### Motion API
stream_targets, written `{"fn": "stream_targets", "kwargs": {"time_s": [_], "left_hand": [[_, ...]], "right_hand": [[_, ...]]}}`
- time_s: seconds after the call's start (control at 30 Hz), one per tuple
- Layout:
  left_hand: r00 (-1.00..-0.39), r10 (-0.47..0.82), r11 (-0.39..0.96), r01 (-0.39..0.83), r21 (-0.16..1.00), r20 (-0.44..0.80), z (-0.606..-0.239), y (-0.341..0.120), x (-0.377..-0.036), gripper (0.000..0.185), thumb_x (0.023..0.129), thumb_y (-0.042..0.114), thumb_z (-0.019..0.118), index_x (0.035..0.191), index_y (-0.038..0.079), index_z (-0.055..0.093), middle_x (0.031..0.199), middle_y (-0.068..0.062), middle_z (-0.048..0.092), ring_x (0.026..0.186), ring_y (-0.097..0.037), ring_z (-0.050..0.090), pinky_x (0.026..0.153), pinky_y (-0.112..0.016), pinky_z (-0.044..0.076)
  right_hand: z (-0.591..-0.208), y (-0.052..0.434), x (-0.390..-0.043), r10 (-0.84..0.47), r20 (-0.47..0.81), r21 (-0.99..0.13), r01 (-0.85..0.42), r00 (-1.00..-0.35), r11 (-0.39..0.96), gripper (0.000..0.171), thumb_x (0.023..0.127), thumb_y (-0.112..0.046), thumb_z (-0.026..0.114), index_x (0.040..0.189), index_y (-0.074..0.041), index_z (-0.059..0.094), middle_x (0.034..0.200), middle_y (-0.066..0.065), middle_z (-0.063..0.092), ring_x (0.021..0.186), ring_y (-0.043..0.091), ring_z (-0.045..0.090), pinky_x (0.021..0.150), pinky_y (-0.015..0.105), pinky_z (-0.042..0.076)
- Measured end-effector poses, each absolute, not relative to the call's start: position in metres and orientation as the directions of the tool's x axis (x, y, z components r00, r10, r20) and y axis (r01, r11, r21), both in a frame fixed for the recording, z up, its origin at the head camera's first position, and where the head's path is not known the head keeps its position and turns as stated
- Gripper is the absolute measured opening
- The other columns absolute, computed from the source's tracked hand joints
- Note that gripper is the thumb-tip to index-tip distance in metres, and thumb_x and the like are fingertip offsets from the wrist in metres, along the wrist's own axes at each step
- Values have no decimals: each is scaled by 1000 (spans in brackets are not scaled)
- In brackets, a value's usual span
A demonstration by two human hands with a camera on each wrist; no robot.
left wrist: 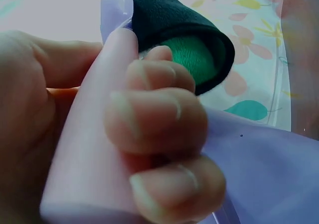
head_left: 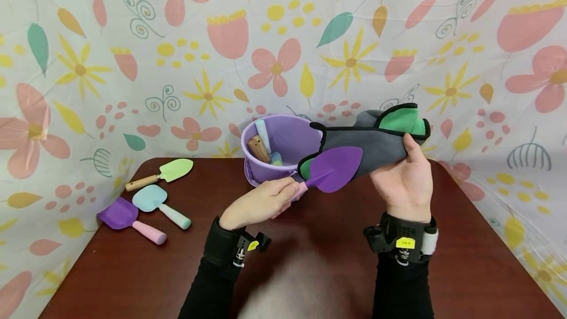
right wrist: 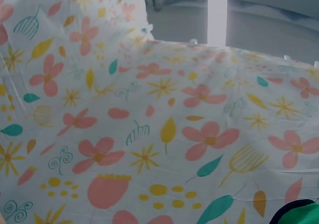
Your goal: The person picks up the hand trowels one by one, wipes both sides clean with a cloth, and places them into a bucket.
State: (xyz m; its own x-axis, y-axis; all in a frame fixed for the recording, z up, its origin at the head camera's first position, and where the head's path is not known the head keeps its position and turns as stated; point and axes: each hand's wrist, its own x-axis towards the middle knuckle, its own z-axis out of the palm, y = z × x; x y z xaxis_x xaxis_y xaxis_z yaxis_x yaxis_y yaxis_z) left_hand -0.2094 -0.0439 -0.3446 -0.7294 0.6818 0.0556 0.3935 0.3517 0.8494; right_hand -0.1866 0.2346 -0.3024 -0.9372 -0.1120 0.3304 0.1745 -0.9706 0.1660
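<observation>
My left hand point(head_left: 261, 201) grips a garden trowel by its pink handle point(left wrist: 94, 129), fingers curled round it in the left wrist view. Its pointed purple blade point(head_left: 334, 169) overlaps a grey cloth piece point(head_left: 376, 144) with green lining and black edging. The right hand point(head_left: 403, 181) holds this cloth at its right end from below, thumb over the edge. At the cloth's left end, an opening shows the green lining point(left wrist: 192, 59) beside the trowel. Only a corner of green lining point(right wrist: 304, 215) appears in the right wrist view.
Behind the hands stands a purple bucket point(head_left: 288, 127) with a wooden handle point(head_left: 258, 148) and a pale blue handle point(head_left: 263, 134) inside. At the table's left lie a green trowel point(head_left: 176, 170), a light blue shovel point(head_left: 150, 198) and a purple shovel point(head_left: 119, 213). A patterned curtain point(head_left: 274, 23) hangs behind.
</observation>
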Motion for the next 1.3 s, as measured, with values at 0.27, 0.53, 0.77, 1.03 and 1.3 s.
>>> {"fn": "stream_targets", "kwargs": {"time_s": [0.27,0.53,0.77,1.03,1.3], "left_hand": [[-744,663,376,433,820,89,-349,-47,-214,37,105,44,40,85,16,52,68,3,45,56,-10,41,57,-28,37],[-751,629,312,479,820,199,-346,-50,-214,37,105,44,41,82,16,52,67,1,43,59,-12,41,60,-28,36],[-759,590,254,499,828,276,-345,-47,-213,40,106,43,38,83,12,51,67,-1,43,60,-14,43,62,-30,39],[-748,604,222,488,844,273,-345,-45,-210,39,106,40,38,89,9,54,68,-2,44,59,-15,42,61,-30,39],[-724,660,231,452,862,203,-346,-44,-210,42,106,43,35,88,7,48,66,-2,39,55,-14,37,58,-28,36]], "right_hand": [[-298,243,-180,-41,318,187,105,-947,-977,35,104,-7,39,138,-10,45,138,7,48,134,23,39,111,42,27],[-298,243,-178,-79,368,169,151,-927,-974,38,104,-10,37,141,-9,44,141,8,47,133,25,40,112,43,25],[-305,222,-187,-240,394,50,282,-887,-958,38,106,-17,31,141,-7,41,141,9,44,134,24,37,113,38,22],[-310,194,-196,-261,377,34,295,-889,-955,42,107,-18,29,148,-13,34,142,6,42,132,23,38,114,36,20],[-308,190,-197,-231,354,38,261,-906,-965,45,105,-16,30,149,-13,36,143,6,45,134,19,39,113,37,22]]}}
